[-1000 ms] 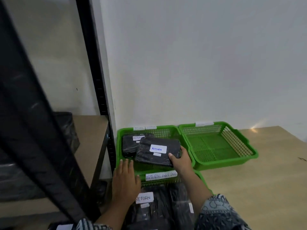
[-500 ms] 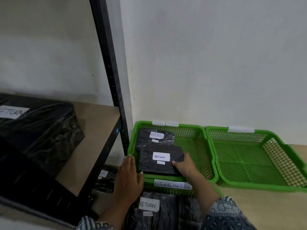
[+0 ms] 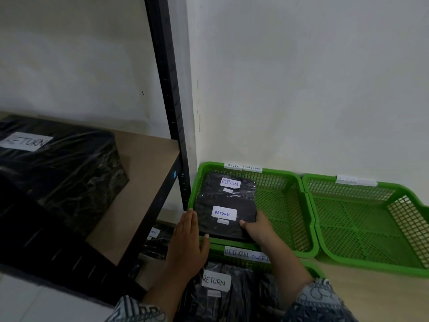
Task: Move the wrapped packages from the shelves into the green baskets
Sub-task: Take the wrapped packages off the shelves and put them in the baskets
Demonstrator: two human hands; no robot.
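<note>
blue-label package (image 3: pixel 223 225) | was tilted, now square and low in left basket (image 3: pixel 278 205)

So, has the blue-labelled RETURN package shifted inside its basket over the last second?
Yes. The blue-labelled package has slid left and squared up against the left wall of the green basket, right hand holding its edge.

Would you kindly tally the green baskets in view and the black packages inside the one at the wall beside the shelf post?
Green baskets: 3 (left basket, right basket, near basket)
Black packages in the left basket: 2 (back package, front package)
Total: 5
</note>
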